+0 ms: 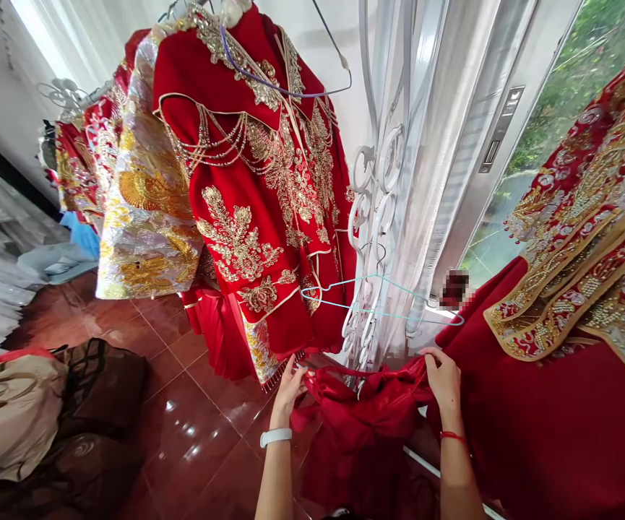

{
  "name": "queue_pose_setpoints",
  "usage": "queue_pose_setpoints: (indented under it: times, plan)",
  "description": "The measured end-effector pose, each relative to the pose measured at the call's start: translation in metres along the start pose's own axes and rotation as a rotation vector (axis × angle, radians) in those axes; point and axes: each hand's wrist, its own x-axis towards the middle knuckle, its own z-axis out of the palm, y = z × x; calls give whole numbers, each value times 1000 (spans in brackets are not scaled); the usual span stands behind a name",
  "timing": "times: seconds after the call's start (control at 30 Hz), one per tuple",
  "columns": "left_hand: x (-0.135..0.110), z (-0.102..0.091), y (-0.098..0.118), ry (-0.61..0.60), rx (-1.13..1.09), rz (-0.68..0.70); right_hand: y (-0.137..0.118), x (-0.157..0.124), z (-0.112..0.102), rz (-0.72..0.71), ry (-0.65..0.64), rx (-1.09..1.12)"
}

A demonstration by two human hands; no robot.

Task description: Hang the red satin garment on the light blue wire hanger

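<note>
Hanging at right, a big red robe [572, 325] with gold and silver beadwork fills that side of the view. Red embroidered jacket [258, 188] hangs upper centre on a wire hanger, bead chains across the chest. Just left of it, touching, a silver-gold brocade garment [144, 209], with more red pieces behind. Glossy red tile floor [182, 433] below. Beige bag [14, 412] and dark brown bag [106, 404] sit side by side on the floor, lower left. Sheer white curtain [431, 144] hangs beside the window frame, greenery outside. White scrolled metal rack [369, 217] stands in front of the curtain, between jacket and robe.

Red satin garment [366, 412] is low centre, bunched, held up by its top edge between both hands, just under the rack. Light blue hanger [377, 296] hangs on the rack above it, apart from the fabric.

Left hand [289, 386] pinches the garment's left top edge, fingers closed on the cloth. Right hand [442, 379] grasps the right top edge, fingers curled over it. White wristband [276, 436] on the left wrist, red string bracelet [453, 435] on the right.
</note>
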Motion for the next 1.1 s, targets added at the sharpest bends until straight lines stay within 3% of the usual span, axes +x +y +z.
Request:
queue_pose_setpoints:
  times: [0.23,0.5,0.7,0.8,0.93,1.03,1.1]
  plan:
    - [-2,9,-10,-131,-118,144,-12,-3,-5,-3,-4,166]
    - [6,26,-37,24,-190,360,-9,-6,-5,-61,-48,182]
    - [9,30,-44,203,-184,508,-5,-8,-6,-105,-60,148]
    - [9,30,-43,245,-182,517,-5,-5,-10,-178,-16,112]
    - [7,29,-37,284,-22,474,-4,-1,-17,-212,10,162]
    - [2,25,-33,401,292,443,-4,-4,-15,-130,-37,229]
    - [-1,18,-33,413,508,355,-5,-8,-9,-84,-60,248]
